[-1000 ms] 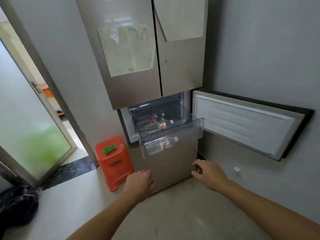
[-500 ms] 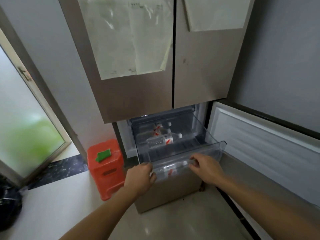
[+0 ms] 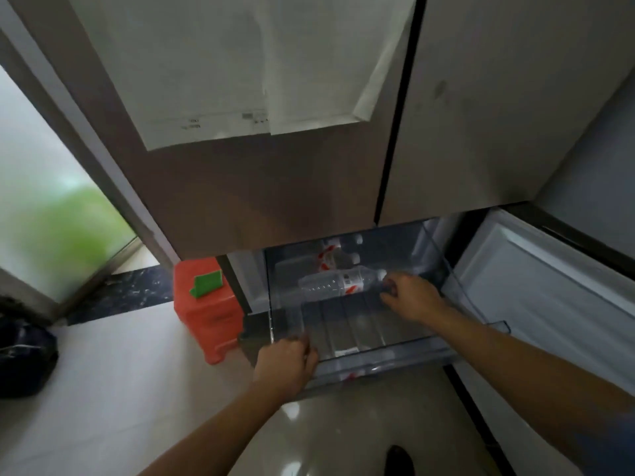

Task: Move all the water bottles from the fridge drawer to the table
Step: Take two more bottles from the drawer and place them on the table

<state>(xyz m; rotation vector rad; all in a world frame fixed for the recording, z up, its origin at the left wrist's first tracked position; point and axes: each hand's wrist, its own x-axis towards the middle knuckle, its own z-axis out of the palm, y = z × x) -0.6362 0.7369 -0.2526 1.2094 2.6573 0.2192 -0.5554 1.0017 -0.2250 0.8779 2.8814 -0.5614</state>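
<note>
Above the pulled-out fridge drawer (image 3: 360, 324), seen through the head camera I am running remotely: the left hand (image 3: 285, 364) is clenched on the drawer's front rim at its left corner, fingers curled over the edge, which I take as a steadying hold to stop the drawer sliding while the other arm reaches in. The right hand (image 3: 410, 297) is well inside the drawer, near its right wall, thumb and fingers closed on the capped neck of the nearest water bottle (image 3: 330, 286). That bottle lies on its side across the drawer's middle, cap pointing right, so the neck is the handiest end to seize. Two more bottles (image 3: 328, 259) lie on their sides at the drawer's back, partly tucked under the closed upper doors (image 3: 275, 201). A red label (image 3: 350, 374) showing below the drawer's clear front wall hints at another bottle, though I cannot tell for certain. The fridge door (image 3: 549, 304) stands swung open to the drawer's right, giving the arm room, and an orange stool (image 3: 206, 310) sits just left of the drawer. No table is in view, and I judge the first lift not yet made
</note>
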